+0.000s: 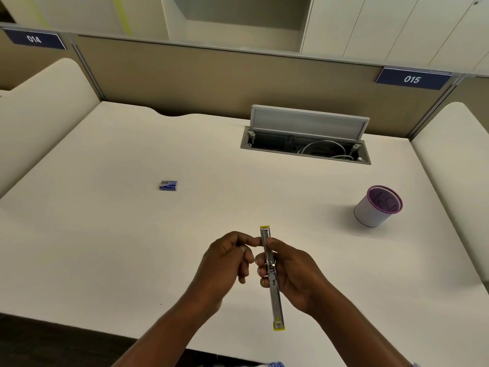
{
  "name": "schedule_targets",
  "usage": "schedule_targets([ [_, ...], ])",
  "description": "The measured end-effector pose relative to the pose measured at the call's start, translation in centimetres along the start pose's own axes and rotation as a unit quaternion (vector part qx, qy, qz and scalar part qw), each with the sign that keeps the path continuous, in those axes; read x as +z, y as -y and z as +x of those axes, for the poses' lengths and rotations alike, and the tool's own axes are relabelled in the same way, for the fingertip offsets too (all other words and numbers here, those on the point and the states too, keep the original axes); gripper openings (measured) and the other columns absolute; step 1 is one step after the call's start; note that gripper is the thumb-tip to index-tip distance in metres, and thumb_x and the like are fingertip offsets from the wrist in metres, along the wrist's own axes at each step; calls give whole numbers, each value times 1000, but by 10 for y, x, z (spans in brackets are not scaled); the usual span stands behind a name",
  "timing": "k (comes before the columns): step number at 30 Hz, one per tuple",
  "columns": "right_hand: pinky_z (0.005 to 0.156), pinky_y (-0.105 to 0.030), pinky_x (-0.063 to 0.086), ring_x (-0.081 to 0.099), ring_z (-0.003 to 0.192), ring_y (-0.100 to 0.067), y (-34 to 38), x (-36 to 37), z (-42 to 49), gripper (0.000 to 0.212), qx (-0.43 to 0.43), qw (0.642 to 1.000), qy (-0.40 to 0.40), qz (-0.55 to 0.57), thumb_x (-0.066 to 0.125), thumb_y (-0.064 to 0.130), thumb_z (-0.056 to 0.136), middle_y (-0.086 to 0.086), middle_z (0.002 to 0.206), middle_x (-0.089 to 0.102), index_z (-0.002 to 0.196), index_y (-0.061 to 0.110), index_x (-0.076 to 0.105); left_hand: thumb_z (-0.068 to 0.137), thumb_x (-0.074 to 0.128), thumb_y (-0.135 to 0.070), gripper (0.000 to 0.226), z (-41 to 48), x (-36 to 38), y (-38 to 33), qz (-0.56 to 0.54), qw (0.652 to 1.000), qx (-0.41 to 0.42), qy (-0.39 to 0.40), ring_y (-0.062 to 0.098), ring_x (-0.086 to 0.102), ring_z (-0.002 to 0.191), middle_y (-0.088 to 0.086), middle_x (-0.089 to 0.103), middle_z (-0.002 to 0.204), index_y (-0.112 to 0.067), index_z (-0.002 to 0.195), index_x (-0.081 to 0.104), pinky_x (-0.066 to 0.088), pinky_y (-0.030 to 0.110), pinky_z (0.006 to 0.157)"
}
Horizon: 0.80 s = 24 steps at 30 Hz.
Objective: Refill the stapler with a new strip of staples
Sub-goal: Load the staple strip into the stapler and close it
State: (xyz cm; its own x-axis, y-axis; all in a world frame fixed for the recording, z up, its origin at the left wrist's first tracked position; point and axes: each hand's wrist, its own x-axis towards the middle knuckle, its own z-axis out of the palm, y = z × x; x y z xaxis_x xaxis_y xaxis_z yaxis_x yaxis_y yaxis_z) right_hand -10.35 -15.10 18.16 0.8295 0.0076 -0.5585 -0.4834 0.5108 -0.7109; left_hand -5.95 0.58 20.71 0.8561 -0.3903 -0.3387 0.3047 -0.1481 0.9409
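The right hand (293,274) wraps its fingers (263,282) round the middle of a slim silver metal stapler (276,303) with yellow tips. The stapler is opened out straight and held above the white counter (238,186). The left hand (225,260) has its fingers (252,242) curled, thumb and forefinger pinching at the stapler's upper rail; whether they hold a strip cannot be told. Far left lies a small blue staple box (168,185), its print unreadable. A white cup with a purple mesh rim (378,206) stands on the right. Navy signs read "014" (34,39) and "015" (412,79).

Yellow-tipped metal stapler (276,303) opened out straight; blue staple box (168,185) well apart.
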Motion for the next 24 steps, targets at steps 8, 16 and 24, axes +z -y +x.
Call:
schedule_targets([
  [8,58,-35,50,58,61,-24,1,-3,1,40,17,999,26,31,39,17,97,-14,76,61,114,5,73,100,51,1,22,6,-9,1,-22,999,4,-44,23,77,76,8,80,89,-8,102,71,61,26,67],
  [16,62,-36,52,63,67,-26,-1,-5,1,40,6,999,34,26,39,17,98,-20,89,68,114,6,74,99,53,-1,23,4,-5,4,39,994,68,-77,13,77,81,-6,80,90,-17,95,71,58,17,71],
  [24,65,-36,54,67,76,-28,0,-5,-1,43,-3,999,43,13,35,19,100,-22,101,71,123,4,68,95,65,-9,16,3,-5,9,138,973,128,-131,7,72,75,-5,74,81,-24,96,71,52,11,67],
])
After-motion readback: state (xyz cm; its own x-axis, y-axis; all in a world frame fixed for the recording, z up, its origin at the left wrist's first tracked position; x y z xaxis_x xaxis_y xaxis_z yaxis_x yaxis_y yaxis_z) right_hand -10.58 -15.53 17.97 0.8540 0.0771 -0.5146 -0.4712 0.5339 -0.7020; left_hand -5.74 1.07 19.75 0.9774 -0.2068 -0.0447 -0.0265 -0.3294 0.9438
